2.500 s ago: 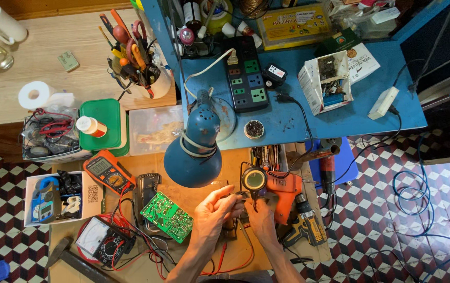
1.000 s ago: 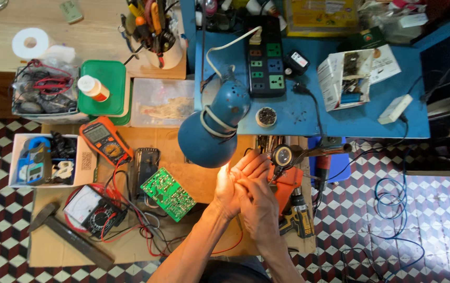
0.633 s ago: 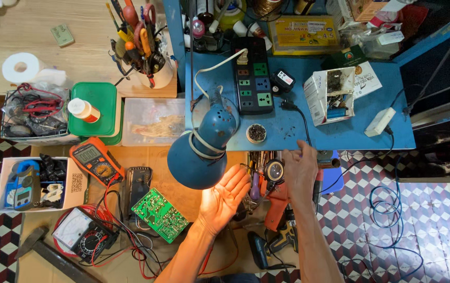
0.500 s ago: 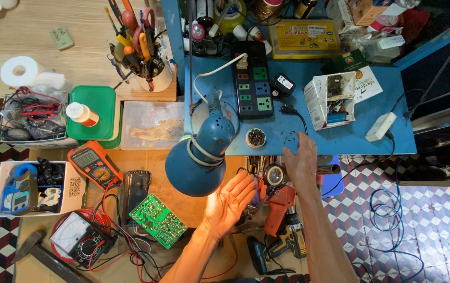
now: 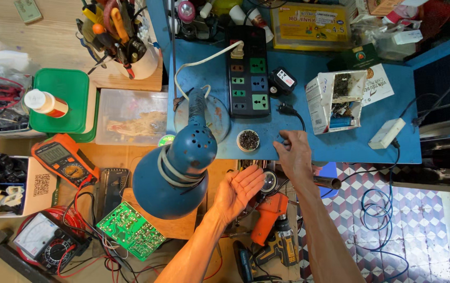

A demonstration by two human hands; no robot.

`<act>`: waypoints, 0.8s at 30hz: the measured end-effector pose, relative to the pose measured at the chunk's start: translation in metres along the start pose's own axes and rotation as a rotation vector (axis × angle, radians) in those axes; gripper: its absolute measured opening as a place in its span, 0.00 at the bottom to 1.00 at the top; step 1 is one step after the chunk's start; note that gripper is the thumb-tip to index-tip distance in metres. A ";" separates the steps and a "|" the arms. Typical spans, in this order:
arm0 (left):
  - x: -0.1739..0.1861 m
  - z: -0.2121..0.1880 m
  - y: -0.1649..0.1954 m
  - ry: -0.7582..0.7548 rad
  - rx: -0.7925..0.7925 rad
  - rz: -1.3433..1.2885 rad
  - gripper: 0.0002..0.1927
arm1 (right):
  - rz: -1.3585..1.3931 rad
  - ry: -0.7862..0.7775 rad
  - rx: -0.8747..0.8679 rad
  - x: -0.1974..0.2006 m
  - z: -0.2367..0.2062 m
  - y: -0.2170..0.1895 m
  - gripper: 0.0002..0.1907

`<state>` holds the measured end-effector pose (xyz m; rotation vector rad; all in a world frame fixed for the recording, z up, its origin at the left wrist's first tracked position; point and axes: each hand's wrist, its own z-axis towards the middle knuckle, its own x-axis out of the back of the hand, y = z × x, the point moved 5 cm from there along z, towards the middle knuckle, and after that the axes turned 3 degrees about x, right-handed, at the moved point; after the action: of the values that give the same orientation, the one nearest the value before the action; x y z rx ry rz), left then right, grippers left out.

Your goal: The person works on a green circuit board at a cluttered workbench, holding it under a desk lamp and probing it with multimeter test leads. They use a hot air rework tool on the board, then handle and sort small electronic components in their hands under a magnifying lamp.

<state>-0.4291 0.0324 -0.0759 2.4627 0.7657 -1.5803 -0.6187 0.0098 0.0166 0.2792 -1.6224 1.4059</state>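
The black plug point(image 5: 286, 110) lies on the blue surface point(image 5: 392, 84) just beyond my right hand point(image 5: 294, 154), fingers loosely curled and empty, nearer than my open, upturned left hand point(image 5: 239, 188).

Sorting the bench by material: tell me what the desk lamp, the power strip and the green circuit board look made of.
Desk lamp: seemingly painted metal, blue, with vent holes and a dull sheen. Power strip: moulded plastic, matte black with coloured socket faces. Green circuit board: probably fibreglass laminate, green coated, with small components on it. The right hand rests near the strip.
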 end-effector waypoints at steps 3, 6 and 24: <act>0.007 0.015 0.004 0.024 -0.030 0.031 0.29 | 0.055 -0.028 0.026 -0.001 0.001 -0.006 0.15; 0.014 0.032 0.005 0.026 -0.027 0.038 0.30 | 0.048 0.021 -0.004 0.012 0.003 0.001 0.15; 0.012 0.105 0.009 -0.264 0.058 -0.138 0.24 | -0.245 -0.026 0.206 -0.031 -0.045 -0.032 0.29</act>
<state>-0.5067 -0.0092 -0.1355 2.2144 0.8710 -1.9518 -0.5578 0.0262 0.0095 0.5983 -1.4110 1.3838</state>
